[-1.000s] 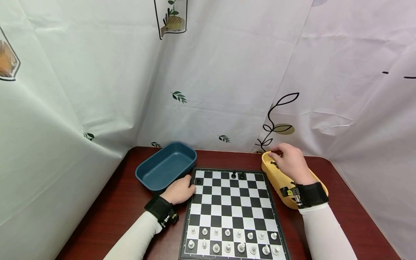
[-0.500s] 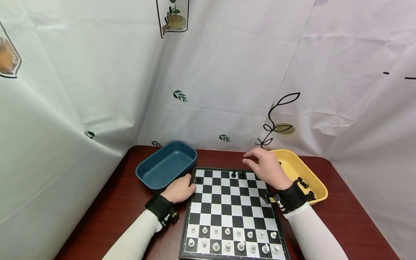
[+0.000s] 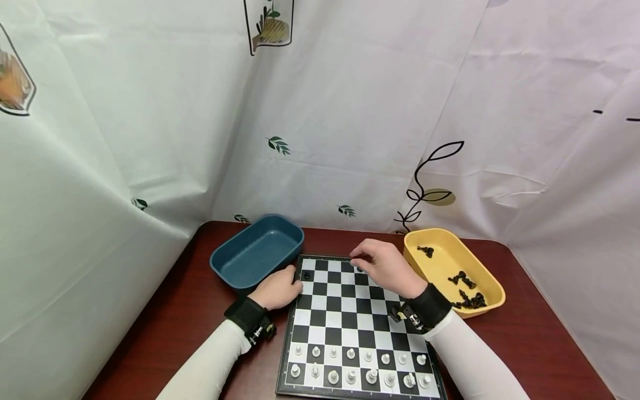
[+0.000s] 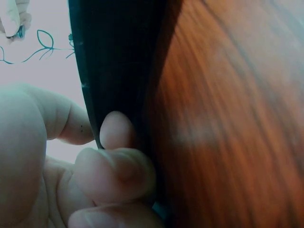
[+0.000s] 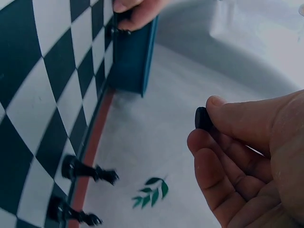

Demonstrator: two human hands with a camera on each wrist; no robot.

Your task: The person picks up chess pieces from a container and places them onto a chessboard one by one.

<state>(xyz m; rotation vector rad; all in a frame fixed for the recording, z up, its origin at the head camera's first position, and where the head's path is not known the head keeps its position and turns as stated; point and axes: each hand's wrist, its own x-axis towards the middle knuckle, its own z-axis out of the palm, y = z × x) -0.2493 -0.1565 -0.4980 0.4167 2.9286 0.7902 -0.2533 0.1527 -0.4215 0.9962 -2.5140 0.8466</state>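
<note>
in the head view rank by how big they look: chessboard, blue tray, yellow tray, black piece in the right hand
1. chessboard, though it lies nearest the camera
2. blue tray and yellow tray: too alike to rank
3. black piece, hidden by the right hand in the head view

A small black chess piece [image 5: 203,118] is pinched at the fingertips of the right hand [image 3: 384,265], over the far row of the chessboard [image 3: 345,311], right of the left hand [image 3: 277,289].

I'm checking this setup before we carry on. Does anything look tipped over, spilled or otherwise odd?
Only the black pieces in the yellow tray: they lie loose on their sides in a jumble. The white pieces stand upright in two rows on the chessboard. Nothing looks spilled or damaged.
</note>
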